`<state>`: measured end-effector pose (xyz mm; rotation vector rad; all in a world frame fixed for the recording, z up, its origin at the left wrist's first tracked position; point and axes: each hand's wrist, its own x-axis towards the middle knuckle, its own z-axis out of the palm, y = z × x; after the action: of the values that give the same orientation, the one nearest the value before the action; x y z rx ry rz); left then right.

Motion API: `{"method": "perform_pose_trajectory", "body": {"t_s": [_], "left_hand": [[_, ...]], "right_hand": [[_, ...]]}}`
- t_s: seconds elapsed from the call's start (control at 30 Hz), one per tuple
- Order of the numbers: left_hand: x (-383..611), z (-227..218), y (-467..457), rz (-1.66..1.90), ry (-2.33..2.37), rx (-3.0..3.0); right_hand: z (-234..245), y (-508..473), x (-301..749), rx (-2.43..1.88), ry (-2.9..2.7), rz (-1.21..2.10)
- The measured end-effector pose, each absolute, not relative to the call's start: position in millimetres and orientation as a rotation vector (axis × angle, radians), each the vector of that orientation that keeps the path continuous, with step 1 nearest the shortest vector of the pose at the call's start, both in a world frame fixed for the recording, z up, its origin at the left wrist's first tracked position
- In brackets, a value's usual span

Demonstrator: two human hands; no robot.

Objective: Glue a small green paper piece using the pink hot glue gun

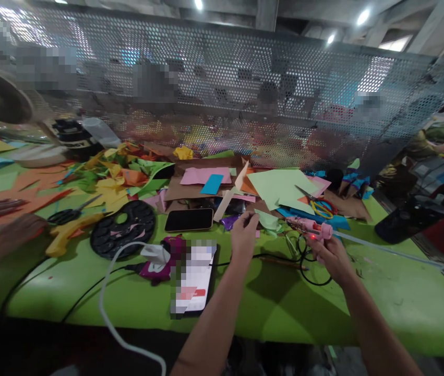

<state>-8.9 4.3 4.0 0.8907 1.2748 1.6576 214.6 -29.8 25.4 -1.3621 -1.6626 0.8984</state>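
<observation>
Head view, pink tool (311,226), lit phone (202,271), palette (140,215)

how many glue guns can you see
2: a pink glue gun in the person's right hand, and a yellow glue gun just left of the black palette. More could be hidden under the paper scraps.

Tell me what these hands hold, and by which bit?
The right hand holds the pink glue gun by its handle. Whether the left hand pinches the pale green paper cannot be told.
</observation>
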Motion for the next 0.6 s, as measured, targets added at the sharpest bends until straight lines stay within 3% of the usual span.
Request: {"method": "perform_pose_trajectory", "body": {"t_s": [0.2,0.6], "left_hand": [[-10,9,8,1.702,1.22,0.813],[-8,17,10,1.741,1.232,0.754]], "right_hand": [[24,-34,233,-1.353,-1.388,1.013],[9,-49,345,-1.661,-0.858,0.636]]}}
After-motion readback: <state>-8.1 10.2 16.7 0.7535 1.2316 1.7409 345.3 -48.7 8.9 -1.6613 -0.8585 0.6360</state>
